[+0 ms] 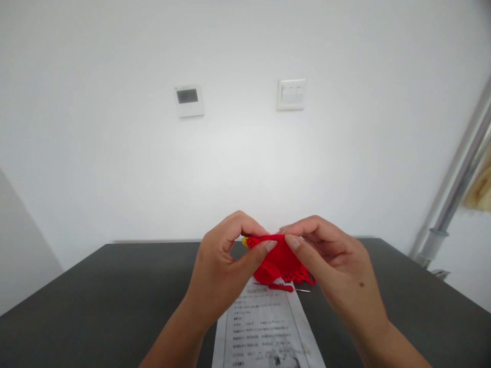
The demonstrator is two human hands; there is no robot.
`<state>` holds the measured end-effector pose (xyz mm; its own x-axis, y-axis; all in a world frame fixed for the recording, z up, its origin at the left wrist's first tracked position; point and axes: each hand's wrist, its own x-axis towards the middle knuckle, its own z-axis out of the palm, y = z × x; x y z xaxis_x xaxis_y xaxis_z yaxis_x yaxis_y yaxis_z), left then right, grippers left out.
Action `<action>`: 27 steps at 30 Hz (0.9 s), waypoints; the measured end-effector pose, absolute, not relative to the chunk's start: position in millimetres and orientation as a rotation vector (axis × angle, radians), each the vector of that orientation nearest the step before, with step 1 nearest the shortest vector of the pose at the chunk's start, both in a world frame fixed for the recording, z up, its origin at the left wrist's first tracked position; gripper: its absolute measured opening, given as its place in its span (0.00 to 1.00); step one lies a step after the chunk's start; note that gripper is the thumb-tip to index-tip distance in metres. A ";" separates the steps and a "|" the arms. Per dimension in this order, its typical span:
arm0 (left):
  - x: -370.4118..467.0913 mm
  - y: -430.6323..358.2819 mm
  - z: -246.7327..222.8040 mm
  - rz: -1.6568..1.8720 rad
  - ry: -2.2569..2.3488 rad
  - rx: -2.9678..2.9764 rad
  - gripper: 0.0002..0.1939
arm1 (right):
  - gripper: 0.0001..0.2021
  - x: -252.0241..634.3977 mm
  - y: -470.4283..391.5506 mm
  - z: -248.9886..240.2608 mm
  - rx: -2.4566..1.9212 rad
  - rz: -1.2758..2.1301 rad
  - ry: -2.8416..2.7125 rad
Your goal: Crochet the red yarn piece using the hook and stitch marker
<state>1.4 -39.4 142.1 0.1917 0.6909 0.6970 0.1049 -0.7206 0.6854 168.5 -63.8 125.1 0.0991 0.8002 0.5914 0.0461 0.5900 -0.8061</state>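
Between my two hands is a piece of red crochet work with a lacy lower edge. The thumb and fingers of my left hand pinch its top edge on the left. My right hand pinches the same edge a little further right, thumb in front. A small yellow bit shows at the left end of the work. Below it lies a crochet hook with a red handle and a thin metal shaft pointing right. My fingertips behind the work are partly hidden.
A printed sheet of paper lies on the dark table beneath my hands. Behind the table is a white wall with a thermostat panel and a light switch. A grey pipe runs along the right side.
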 end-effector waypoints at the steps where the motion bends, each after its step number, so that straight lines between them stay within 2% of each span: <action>1: 1.5 -39.5 142.1 1.566 0.739 1.982 0.06 | 0.09 168.8 -63.5 124.7 -0.797 0.654 -1.375; 27: 2.9 -40.7 141.4 1.521 0.751 2.024 0.06 | 0.08 169.8 -62.0 124.0 -0.790 0.635 -1.389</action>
